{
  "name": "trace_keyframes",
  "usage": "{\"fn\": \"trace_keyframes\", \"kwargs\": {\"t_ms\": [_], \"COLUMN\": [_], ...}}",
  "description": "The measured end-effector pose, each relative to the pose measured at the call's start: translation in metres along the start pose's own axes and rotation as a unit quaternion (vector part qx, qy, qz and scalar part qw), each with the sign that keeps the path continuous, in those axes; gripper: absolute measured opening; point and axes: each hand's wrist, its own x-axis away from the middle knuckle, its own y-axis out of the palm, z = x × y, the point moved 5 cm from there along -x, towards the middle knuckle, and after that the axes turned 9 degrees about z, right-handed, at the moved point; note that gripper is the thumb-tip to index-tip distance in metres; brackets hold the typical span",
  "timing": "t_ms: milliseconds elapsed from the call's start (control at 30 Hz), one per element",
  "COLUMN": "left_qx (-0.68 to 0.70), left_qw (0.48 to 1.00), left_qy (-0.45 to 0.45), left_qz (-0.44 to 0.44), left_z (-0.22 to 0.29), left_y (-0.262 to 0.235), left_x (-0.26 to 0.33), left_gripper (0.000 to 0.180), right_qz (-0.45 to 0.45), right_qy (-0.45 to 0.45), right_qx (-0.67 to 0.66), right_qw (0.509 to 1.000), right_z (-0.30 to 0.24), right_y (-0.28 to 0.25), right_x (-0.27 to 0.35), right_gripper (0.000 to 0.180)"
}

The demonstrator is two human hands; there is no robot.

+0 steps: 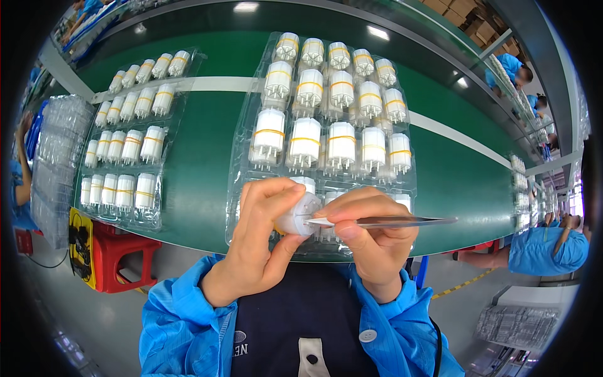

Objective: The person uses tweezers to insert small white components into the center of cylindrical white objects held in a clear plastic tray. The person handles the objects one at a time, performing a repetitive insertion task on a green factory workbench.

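Observation:
My left hand (259, 234) is closed around a white cylindrical plug-like part (294, 220), its pale round end turned toward my right hand. My right hand (379, 237) is closed on slim metal tweezers (408, 221), which extend to the right with a pointed end. A small white tapered tip (321, 222) sticks out from my right fingertips and meets the end of the part; whether it belongs to the tweezers I cannot tell. Just beyond my hands, a clear plastic tray (242, 141) holds rows of similar white cylinders (341, 143) with yellow bands and metal pins. My hands cover its near row.
On the left of the green conveyor belt (207, 151) lies another clear tray with white cylinders (132, 146). Stacked clear trays (59, 163) stand farther left. A red stool (129, 257) is at the lower left. People in blue work clothes, one seated (543, 250), are at right.

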Motion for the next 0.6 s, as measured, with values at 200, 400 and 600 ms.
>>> {"fn": "trace_keyframes", "kwargs": {"t_ms": [200, 400, 600], "left_qx": [-0.035, 0.141, 0.229], "left_qw": [0.998, 0.987, 0.963], "left_qy": [0.042, -0.063, -0.110], "left_qz": [-0.024, -0.050, -0.089], "left_z": [0.001, 0.003, -0.001], "left_y": [-0.002, 0.001, 0.003], "left_x": [-0.005, 0.000, 0.003], "left_gripper": [0.057, 0.051, 0.050], "right_qz": [-0.047, -0.035, -0.083], "right_qy": [-0.046, -0.054, -0.084], "right_qx": [0.084, 0.013, 0.040], "right_qw": [0.994, 0.998, 0.992], "right_z": [-0.011, -0.011, -0.016], "right_y": [0.004, -0.006, -0.003], "right_x": [-0.006, -0.008, -0.012], "right_gripper": [0.013, 0.019, 0.019]}}
